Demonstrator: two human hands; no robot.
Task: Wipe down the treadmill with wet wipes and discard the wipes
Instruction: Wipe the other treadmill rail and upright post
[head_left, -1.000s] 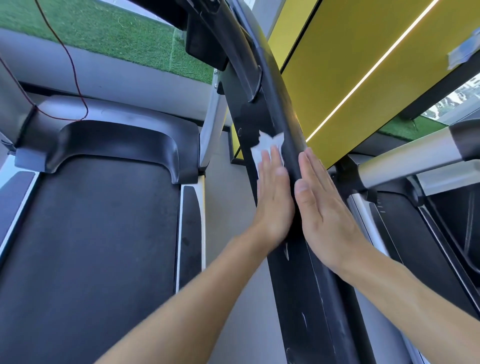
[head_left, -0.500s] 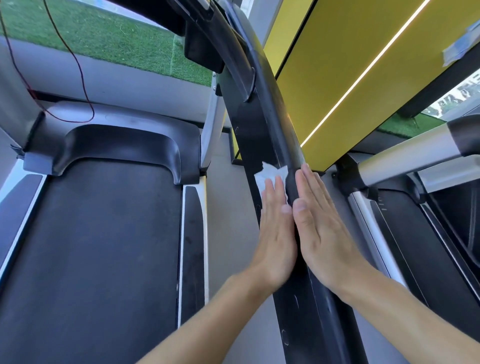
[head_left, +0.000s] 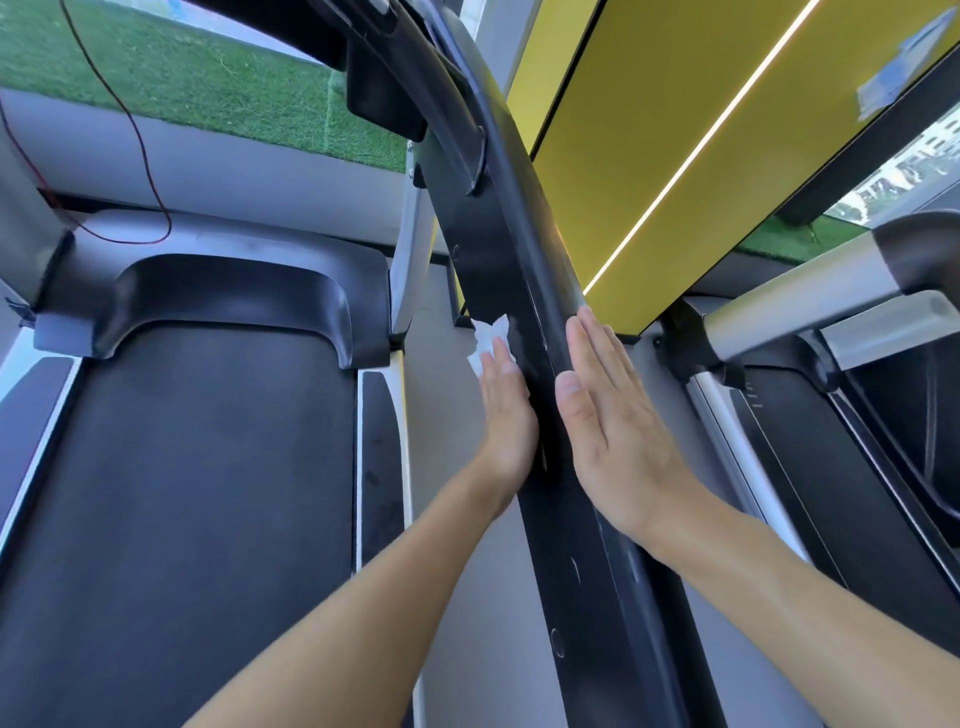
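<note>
Wet wipe (head_left: 488, 340) sits under the flat left hand (head_left: 506, 410) on the black treadmill upright (head_left: 524, 312). Right hand (head_left: 610, 421), spread flat, no grip, braces the other side. I'd press evenly and overlap strokes.

We see our two forearms bare to the frame's lower edge, with no sleeve on either. Our left hand (head_left: 506, 415) and right hand (head_left: 613, 431) wear nothing: bare fingers and wrists, short trimmed nails, a smooth thumbnail showing on the right.
</note>
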